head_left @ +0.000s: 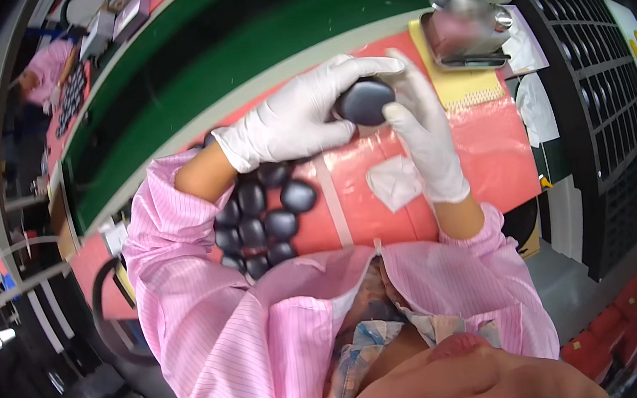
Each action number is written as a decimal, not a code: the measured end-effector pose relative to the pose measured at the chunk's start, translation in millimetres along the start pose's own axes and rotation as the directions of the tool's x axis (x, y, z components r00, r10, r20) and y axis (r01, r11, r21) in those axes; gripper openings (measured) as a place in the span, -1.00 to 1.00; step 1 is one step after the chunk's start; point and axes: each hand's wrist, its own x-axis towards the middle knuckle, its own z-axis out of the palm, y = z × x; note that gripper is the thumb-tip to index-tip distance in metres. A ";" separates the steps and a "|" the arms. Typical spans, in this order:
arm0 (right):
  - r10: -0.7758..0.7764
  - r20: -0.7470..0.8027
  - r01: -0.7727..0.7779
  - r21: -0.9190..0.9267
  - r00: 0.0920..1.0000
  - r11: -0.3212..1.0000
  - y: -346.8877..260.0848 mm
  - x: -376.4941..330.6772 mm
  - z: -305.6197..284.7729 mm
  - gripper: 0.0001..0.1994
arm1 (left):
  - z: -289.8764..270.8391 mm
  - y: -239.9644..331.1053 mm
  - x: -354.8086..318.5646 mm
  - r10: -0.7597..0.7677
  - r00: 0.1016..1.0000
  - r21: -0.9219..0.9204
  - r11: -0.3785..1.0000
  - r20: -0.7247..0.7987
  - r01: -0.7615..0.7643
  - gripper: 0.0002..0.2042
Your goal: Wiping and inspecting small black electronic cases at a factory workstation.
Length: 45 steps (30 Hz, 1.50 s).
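Observation:
Between my two white-gloved hands is a smooth black rounded piece (367, 103), whose exact kind I cannot make out. My left hand (297, 115) wraps it from the left, thumb at its near side and fingers over the far side. From the right, my right hand (427, 128) curls around it, thumb at its right edge. Below my left forearm, several similar black pieces (280, 224) lie in close rows on the pink mat (315, 240). A folded white cloth (395, 182) rests on the mat beside my right wrist.
A metal container (467, 37) stands on a yellow pad (463, 88) at the far right. Further right, a tall black rack (594, 65) holds rows of dark pieces. A green conveyor belt (238, 47) runs beyond the mat. Another person (48, 68) in pink is at the upper left.

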 end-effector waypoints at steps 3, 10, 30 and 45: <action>0.090 0.166 -0.113 0.131 0.982 0.985 -5.3 -16.3 10.7 -0.54 | 48.7 24.8 -48.4 -0.089 0.915 -0.118 0.992 -0.394 0.046 -0.25; 0.009 0.335 0.016 -0.072 0.942 0.997 -7.6 -60.2 28.5 -0.71 | 124.2 47.8 -117.3 -0.427 0.689 -0.640 0.765 -0.586 -0.071 -0.61; 0.072 0.157 -0.033 -0.239 0.985 0.970 14.6 -145.3 14.0 -0.63 | 249.2 45.2 -147.5 -0.422 0.651 -0.653 0.742 -0.631 -0.152 -0.49; -0.277 0.525 0.577 -0.801 0.805 0.158 59.6 -90.2 -30.1 -0.76 | 292.9 -47.6 -415.7 -0.911 0.321 -0.909 0.118 -0.259 -0.399 -0.31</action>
